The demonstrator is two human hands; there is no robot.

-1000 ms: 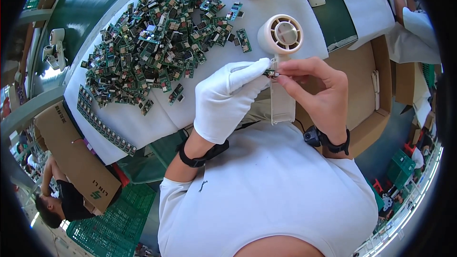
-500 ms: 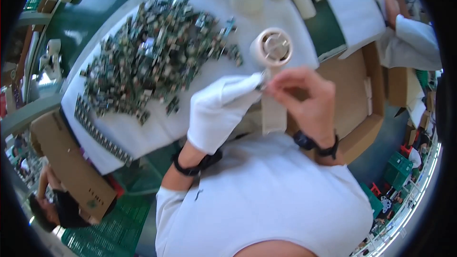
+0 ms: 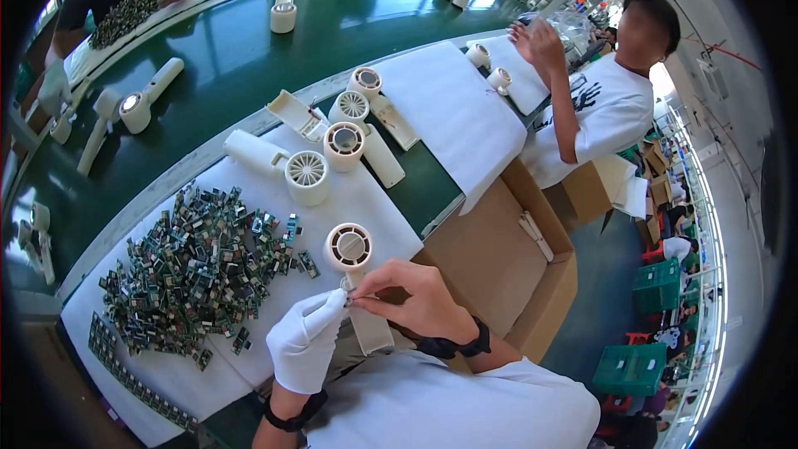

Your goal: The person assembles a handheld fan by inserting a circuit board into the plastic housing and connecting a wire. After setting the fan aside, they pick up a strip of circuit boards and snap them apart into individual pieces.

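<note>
My left hand [image 3: 306, 341], in a white glove, pinches a tiny dark piece at its fingertips, too small to make out. My bare right hand [image 3: 420, 299] meets it there, thumb and forefinger closed on the same spot. Just beyond and beneath my fingers lies a white handheld fan [image 3: 349, 247], its round head on the white-covered table and its handle [image 3: 371, 331] pointing toward me. To the left spreads a big heap of small green circuit boards [image 3: 195, 274], a few lying loose at its edge. An unseparated strip of boards [image 3: 137, 378] runs along the table's left edge.
Several more white fans [image 3: 307, 176] stand and lie farther back. An open cardboard box [image 3: 490, 258] is at my right, with a white piece inside. Behind the table curves a green conveyor [image 3: 224, 58] carrying fan parts. A co-worker [image 3: 598, 100] sits at the far right.
The view has tilted up and shifted, bringing the conveyor and co-worker into sight and placing my hands lower and farther left. Both hands keep their fingertips together.
</note>
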